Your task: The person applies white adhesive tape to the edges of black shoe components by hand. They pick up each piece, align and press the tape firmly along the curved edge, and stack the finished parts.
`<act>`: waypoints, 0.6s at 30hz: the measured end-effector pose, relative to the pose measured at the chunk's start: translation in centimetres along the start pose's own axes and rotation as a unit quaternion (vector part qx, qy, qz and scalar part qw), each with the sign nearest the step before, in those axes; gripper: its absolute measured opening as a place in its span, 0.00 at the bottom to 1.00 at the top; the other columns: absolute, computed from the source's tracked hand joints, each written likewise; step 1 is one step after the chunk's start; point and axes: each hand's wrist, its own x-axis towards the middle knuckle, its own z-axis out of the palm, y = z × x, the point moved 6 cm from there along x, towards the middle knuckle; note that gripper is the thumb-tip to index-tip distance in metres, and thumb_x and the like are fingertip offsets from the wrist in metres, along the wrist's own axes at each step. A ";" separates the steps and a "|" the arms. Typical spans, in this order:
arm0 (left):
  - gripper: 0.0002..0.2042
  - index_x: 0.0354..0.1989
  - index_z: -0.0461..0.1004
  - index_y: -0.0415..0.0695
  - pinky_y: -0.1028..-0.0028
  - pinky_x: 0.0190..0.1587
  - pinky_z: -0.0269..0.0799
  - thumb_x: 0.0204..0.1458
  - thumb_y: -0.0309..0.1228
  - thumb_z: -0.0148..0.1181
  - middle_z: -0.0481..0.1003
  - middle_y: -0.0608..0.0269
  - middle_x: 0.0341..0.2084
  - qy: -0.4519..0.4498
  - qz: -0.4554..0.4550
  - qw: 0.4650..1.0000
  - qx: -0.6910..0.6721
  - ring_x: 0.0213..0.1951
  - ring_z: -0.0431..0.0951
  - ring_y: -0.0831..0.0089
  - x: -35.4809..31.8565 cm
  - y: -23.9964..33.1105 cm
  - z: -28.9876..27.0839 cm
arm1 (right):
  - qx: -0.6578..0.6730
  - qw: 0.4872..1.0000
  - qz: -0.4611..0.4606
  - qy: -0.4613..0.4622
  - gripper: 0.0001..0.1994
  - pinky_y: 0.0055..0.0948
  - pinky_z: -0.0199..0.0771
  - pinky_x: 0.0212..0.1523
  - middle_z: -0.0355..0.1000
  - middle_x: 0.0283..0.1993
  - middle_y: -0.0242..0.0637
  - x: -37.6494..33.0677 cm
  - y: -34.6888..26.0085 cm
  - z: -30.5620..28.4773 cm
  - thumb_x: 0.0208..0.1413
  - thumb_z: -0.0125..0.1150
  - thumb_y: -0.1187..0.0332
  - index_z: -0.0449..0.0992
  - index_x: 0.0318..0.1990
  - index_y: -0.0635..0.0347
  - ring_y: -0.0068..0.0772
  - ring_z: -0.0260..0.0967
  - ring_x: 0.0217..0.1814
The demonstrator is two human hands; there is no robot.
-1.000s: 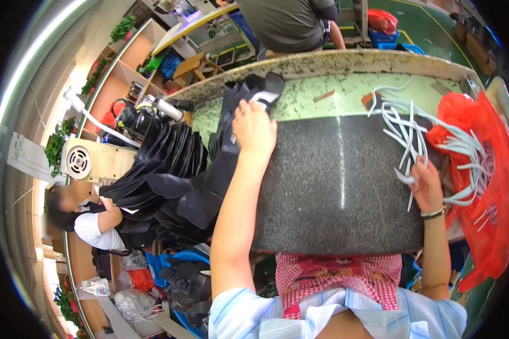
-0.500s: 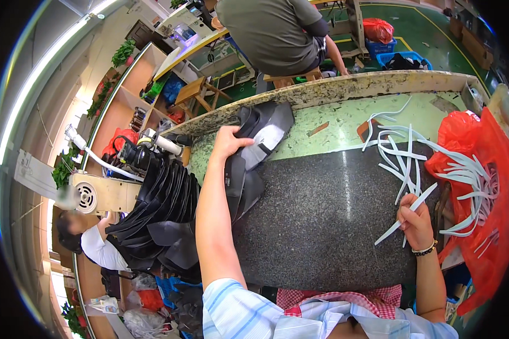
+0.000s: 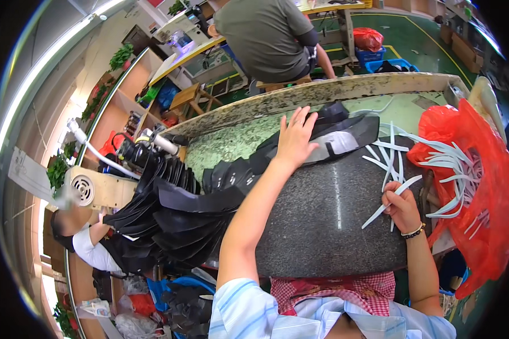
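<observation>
The left hand (image 3: 295,135) lies flat with fingers spread on a stack of black, curved cut fabric pieces (image 3: 328,133) at the far side of the dark speckled stone bench (image 3: 322,220). The topmost piece shows a grey lining face. More black pieces fan out in a thick overlapping pile (image 3: 175,209) off the bench's left edge.

The right hand (image 3: 402,206) is curled, its fingers pinching one long white plastic strip (image 3: 391,201) that slants down to the left across the bench top. Just beyond it, loose white strips (image 3: 387,152) lie scattered on the bench, and many more spill from a crumpled red plastic bag (image 3: 481,203) at the bench's right end.

Past the bench, a person in a grey shirt (image 3: 266,34) sits on a wooden stool, back turned. A smaller red bag (image 3: 367,38) and blue crates (image 3: 379,56) sit on the green floor behind. A cream-coloured machine housing with a round vent (image 3: 90,189) stands at left.
</observation>
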 end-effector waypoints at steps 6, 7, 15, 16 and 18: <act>0.28 0.61 0.67 0.45 0.59 0.49 0.75 0.51 0.38 0.65 0.76 0.51 0.46 -0.066 -0.006 0.987 -0.147 0.47 0.78 0.52 -4.6 2.8 2.4 | -0.025 1.000 -0.001 -0.014 0.07 0.17 0.62 0.29 0.69 0.29 0.29 0.2 -0.7 1.1 0.61 0.59 0.69 0.71 0.44 0.59 0.17 0.63 0.27; 0.28 0.61 0.67 0.45 0.59 0.49 0.75 0.51 0.38 0.65 0.76 0.51 0.46 -0.067 -0.007 0.987 -0.147 0.47 0.78 0.52 -4.2 2.9 2.3 | -0.058 0.998 0.002 -0.023 0.07 0.17 0.61 0.29 0.68 0.29 0.29 0.3 -0.5 1.3 0.62 0.57 0.69 0.71 0.44 0.58 0.17 0.62 0.27; 0.25 0.56 0.74 0.45 0.64 0.37 0.78 0.45 0.24 0.61 0.77 0.56 0.41 0.140 -0.014 0.989 0.045 0.36 0.80 0.62 -6.8 9.1 -11.5 | 0.090 0.991 -0.087 0.052 0.09 0.19 0.62 0.28 0.66 0.28 0.27 -0.2 -0.7 -2.6 0.65 0.55 0.64 0.72 0.44 0.58 0.18 0.62 0.28; 0.24 0.54 0.76 0.44 0.64 0.40 0.78 0.44 0.24 0.62 0.77 0.56 0.44 0.123 -0.024 0.991 0.053 0.39 0.80 0.62 -9.9 10.8 -12.4 | 0.131 0.982 -0.113 0.071 0.09 0.19 0.62 0.28 0.65 0.28 0.26 0.0 -1.3 -3.1 0.65 0.54 0.63 0.72 0.45 0.58 0.19 0.61 0.28; 0.20 0.51 0.77 0.41 0.64 0.46 0.77 0.45 0.24 0.62 0.76 0.54 0.47 0.062 -0.022 0.998 -0.016 0.46 0.78 0.60 -16.4 14.4 -10.7 | 0.212 0.968 -0.114 0.068 0.11 0.20 0.62 0.30 0.64 0.27 0.27 0.3 -1.7 -4.0 0.68 0.50 0.61 0.73 0.45 0.57 0.20 0.58 0.26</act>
